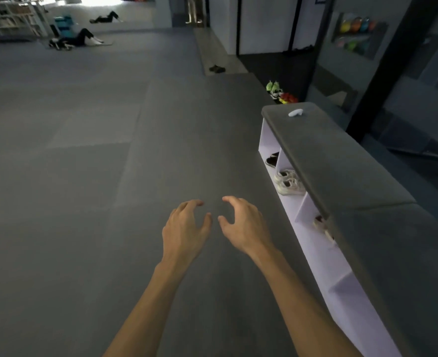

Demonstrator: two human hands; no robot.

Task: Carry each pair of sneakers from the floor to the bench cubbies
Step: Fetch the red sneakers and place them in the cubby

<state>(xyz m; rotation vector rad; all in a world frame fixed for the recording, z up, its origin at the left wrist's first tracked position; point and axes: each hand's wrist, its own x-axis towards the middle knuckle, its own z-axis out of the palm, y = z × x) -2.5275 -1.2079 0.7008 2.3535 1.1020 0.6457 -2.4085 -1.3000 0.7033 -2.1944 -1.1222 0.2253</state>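
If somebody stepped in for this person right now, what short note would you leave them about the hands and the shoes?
Left hand and right hand: both empty, fingers spread, held out over the grey floor.
Done: white sneakers sit in a bench cubby; a dark shoe is in the cubby beyond; something pale shows in a nearer cubby.
Left: green sneakers and a red pair on the floor past the bench's far end; a dark pair farther off.
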